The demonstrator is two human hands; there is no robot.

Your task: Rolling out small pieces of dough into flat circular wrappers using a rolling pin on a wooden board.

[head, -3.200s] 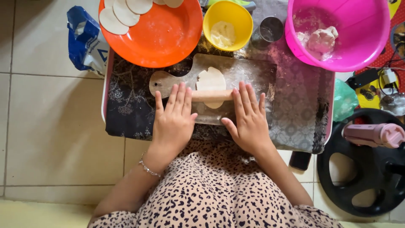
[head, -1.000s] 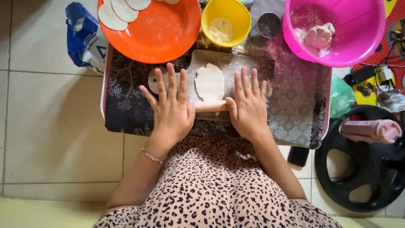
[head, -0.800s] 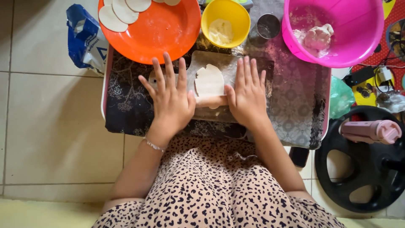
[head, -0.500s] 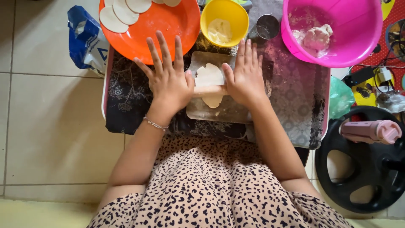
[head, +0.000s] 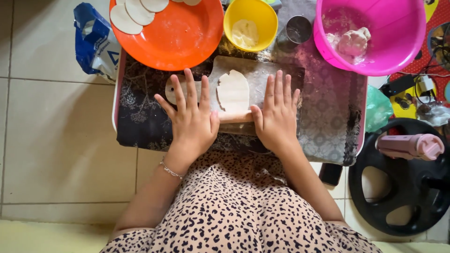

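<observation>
Fingers spread flat and gripping nothing, the left hand (head: 192,122) and right hand (head: 276,117) press palms-down on either end of a wooden rolling pin (head: 235,117) at the centre of the frame, a hold that lets it turn freely under them; the pin lies across the near end of a flattened oval of dough (head: 233,90) on a floured wooden board (head: 262,75) atop a dark patterned cloth (head: 140,117). Along the top edge, an orange plate (head: 183,37) carries rolled dough discs (head: 136,10); a yellow bowl (head: 251,18) holds flour; a pink basin (head: 375,42) holds a lump of dough (head: 352,41), all within reach of the board.
</observation>
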